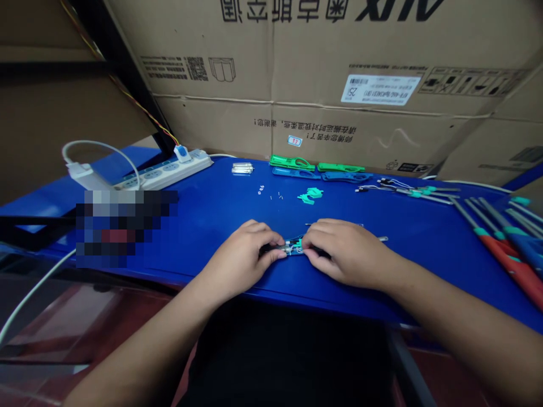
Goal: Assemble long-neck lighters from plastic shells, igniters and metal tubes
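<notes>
My left hand (246,251) and my right hand (343,251) rest knuckles-up on the blue table (212,215), close together near its front edge. Both are closed in a pinch on a small blue and teal lighter assembly (293,246) lying between them, with a metal part at its middle and a thin metal tip (383,238) sticking out to the right. Small teal plastic pieces (311,195) lie just beyond my hands. Tiny white parts (267,193) are scattered to the left of those.
Green and blue plastic shells (316,169) lie at the table's back, by a large cardboard box (339,85). Finished long lighters (504,243) lie at the right. A white power strip (163,172) sits back left; a bundle of metal tubes (242,168) lies near it.
</notes>
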Motion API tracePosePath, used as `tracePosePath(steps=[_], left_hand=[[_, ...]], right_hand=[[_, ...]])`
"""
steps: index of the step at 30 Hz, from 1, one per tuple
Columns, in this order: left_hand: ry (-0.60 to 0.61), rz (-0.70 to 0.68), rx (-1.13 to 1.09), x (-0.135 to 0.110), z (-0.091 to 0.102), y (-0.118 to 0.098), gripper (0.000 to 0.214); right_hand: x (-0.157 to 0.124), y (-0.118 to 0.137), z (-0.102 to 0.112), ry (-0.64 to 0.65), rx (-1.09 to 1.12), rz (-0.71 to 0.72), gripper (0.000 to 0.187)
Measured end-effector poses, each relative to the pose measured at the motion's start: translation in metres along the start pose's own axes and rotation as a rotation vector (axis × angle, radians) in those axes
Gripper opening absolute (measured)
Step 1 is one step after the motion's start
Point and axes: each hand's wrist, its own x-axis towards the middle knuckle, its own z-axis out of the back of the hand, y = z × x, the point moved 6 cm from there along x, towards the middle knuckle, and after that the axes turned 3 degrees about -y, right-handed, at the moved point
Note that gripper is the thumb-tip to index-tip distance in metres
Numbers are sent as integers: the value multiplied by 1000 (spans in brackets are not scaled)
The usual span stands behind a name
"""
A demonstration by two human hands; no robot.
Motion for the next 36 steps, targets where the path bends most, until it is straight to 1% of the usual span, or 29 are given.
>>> tracePosePath(steps=[3, 6, 11, 16, 25, 36], left_hand=[[8, -2, 14, 0, -1, -1, 13], [13, -4, 20, 0, -1, -1, 14], [7, -1, 12, 1, -1, -1, 13], [4, 4, 17, 0, -1, -1, 13], [5, -9, 17, -1, -2, 0, 12], [9, -7, 29, -1, -2, -1, 13]], right_hand=[[0, 1, -1, -10, 8, 39, 21], [1, 2, -1, -23, 3, 56, 22], [3, 3, 1, -44, -37, 18, 20], [4, 2, 0, -47, -32, -4, 19], [5, 4, -2, -28, -68, -9, 21], [7, 8, -3, -17, -178, -25, 18]])
